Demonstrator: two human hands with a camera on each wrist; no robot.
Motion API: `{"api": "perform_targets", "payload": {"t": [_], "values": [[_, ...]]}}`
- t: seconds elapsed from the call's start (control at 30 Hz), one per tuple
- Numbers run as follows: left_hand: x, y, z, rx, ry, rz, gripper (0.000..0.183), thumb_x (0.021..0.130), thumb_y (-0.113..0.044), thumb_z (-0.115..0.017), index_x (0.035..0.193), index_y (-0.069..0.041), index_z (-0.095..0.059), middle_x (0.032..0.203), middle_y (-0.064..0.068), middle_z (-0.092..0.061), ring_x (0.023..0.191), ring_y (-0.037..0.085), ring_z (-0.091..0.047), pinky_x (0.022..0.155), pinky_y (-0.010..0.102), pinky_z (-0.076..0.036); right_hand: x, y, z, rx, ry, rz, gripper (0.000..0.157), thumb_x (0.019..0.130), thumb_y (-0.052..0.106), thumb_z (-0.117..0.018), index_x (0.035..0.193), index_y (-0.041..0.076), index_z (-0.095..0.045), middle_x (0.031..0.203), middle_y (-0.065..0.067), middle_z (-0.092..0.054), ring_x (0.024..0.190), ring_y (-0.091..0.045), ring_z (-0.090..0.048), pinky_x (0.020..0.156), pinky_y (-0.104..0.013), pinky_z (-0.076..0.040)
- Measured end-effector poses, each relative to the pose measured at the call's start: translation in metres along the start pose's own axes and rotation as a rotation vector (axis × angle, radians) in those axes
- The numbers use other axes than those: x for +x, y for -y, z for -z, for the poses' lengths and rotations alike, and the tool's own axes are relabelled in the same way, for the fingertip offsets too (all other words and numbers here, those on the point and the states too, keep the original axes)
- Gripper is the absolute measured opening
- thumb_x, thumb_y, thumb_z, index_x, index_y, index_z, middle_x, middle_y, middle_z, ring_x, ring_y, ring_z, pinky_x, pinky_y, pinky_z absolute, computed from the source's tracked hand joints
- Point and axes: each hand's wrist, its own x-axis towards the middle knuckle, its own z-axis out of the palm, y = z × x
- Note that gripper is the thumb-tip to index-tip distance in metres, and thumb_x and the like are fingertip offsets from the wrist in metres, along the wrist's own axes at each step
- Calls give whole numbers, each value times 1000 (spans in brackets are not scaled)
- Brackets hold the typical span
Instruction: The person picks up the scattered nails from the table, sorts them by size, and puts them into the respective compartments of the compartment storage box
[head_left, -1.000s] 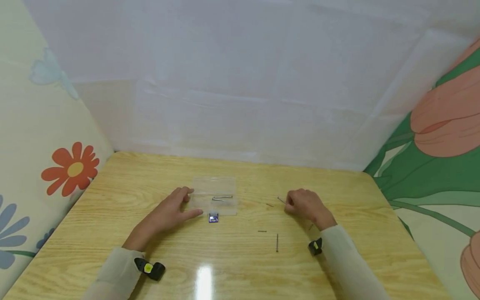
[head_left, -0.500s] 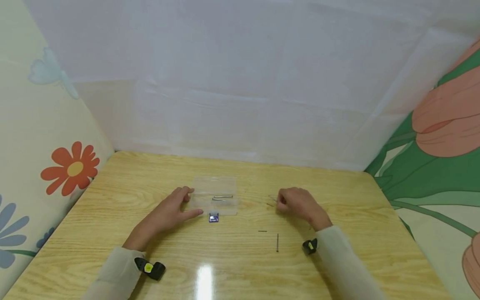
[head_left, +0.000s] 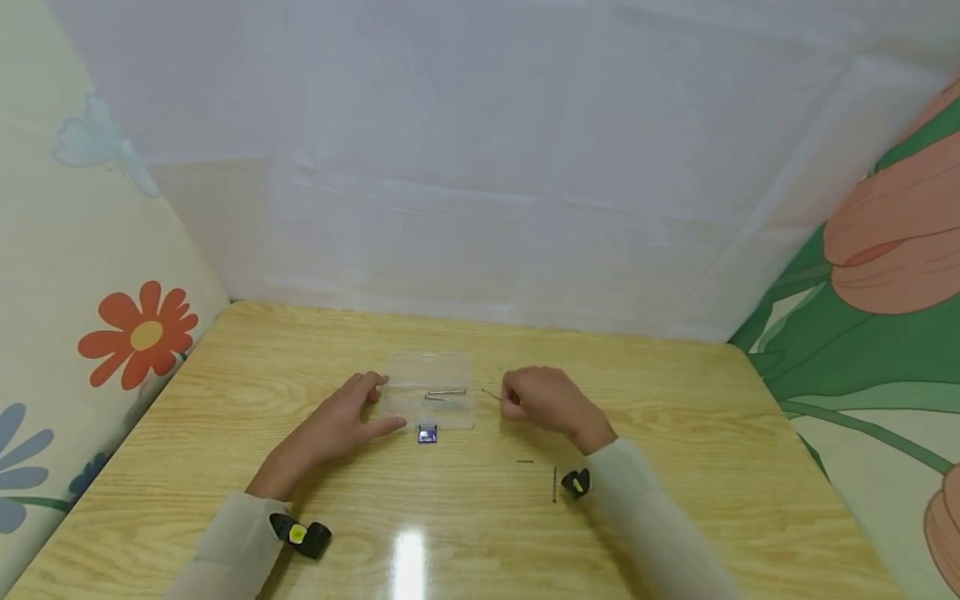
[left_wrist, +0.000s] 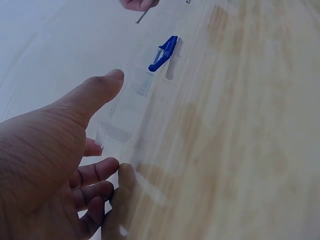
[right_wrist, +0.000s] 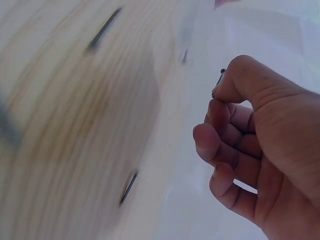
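Observation:
In the head view, a clear plastic box (head_left: pixel 429 371) with a blue latch (head_left: pixel 427 434) on its near side lies on the table. Two nails (head_left: pixel 447 392) are inside it. My left hand (head_left: pixel 337 423) spreads at the box's left side, thumb straight by the near corner, fingers loosely bent; the left wrist view shows the blue latch (left_wrist: pixel 164 53) beyond the thumb. My right hand (head_left: pixel 551 404) pinches a nail (head_left: pixel 491 393) between thumb and forefinger, just right of the box. The right wrist view shows that nail's head (right_wrist: pixel 222 71) poking out past the thumb.
A short nail (head_left: pixel 525 462) and a longer nail (head_left: pixel 555 484) lie on the wooden table (head_left: pixel 480 533), nearer the front. A white sheet (head_left: pixel 450 167) hangs behind the table, with flower-printed cloths at both sides.
My right hand has moved left with the nail, from the right part of the table to beside the box. It now covers where a small nail lay. My left hand has stayed put.

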Motion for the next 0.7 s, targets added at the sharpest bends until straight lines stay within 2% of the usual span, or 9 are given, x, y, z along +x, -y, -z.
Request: {"api": "perform_targets", "payload": {"t": [0.23,0.5,0.7], "values": [[2,0,-1,0,-6,-3,80,93,-57,-71,143,1,-47,124,19,-55,116,39,-57,97,60,-45,27,23,-2,-17,52,32,13,92,9,-61,82,18,-60,71,8,-52,60,-6,-42,57,-26,-38],[4,-3,-1,1,-10,2,80,93,-57,-72,142,1,-47,122,18,-56,112,36,-57,94,58,-46,57,44,-6,-45,125,49,15,90,11,-65,78,18,-58,67,8,-49,59,-7,-41,55,-23,-35],[2,-5,3,-4,-5,-3,80,93,-55,-72,143,2,-46,123,20,-56,115,38,-56,96,59,-45,74,59,-11,-67,151,85,11,91,14,-67,82,19,-62,72,10,-54,62,-6,-46,58,-23,-40]]}}
